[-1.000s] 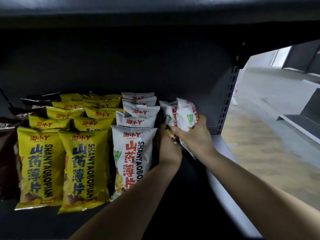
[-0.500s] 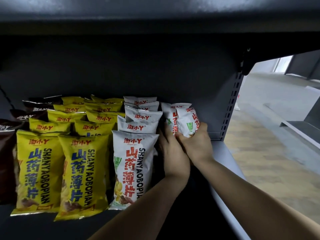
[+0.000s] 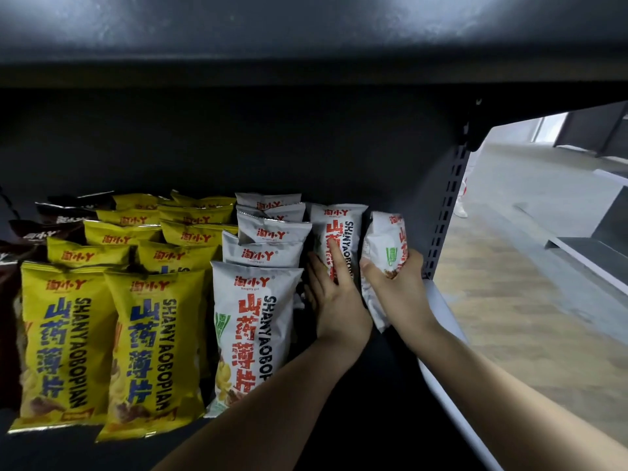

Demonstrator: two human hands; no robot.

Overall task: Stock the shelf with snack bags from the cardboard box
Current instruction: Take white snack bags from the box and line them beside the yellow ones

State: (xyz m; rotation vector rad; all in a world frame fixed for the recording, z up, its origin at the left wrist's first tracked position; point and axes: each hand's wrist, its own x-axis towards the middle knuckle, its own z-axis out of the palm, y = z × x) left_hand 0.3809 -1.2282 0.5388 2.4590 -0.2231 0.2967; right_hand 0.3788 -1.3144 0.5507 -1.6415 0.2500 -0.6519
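**White bag held at the shelf's right end, ready to go in**

The right hand (image 3: 399,287) has its grip closed round the held bag (image 3: 385,239), a white snack packet. Fingers and thumb curl about its waist, so the film puckers there. The held bag is at the right end of the shelf (image 3: 390,419), near the slotted post (image 3: 448,205) and just right of the standing bag (image 3: 339,222) of the same kind. Its long axis runs roughly upright, with the top seal up and away from the person and the crumpled print toward the camera.

The left hand (image 3: 334,300) has its grip wide, fingers straight and laid against the front of the standing bag. That bag stands upright, top seal up, with its lettering running down its length. To the left stand a row of white bags (image 3: 258,321) and the yellow bags (image 3: 149,341).

The packet looks light, puffy and slick, and its contents probably break easily. A loose hold at the waist or a pinch on the top seal would suit it, and a hard squeeze risks crushing it. The cardboard box is out of view.
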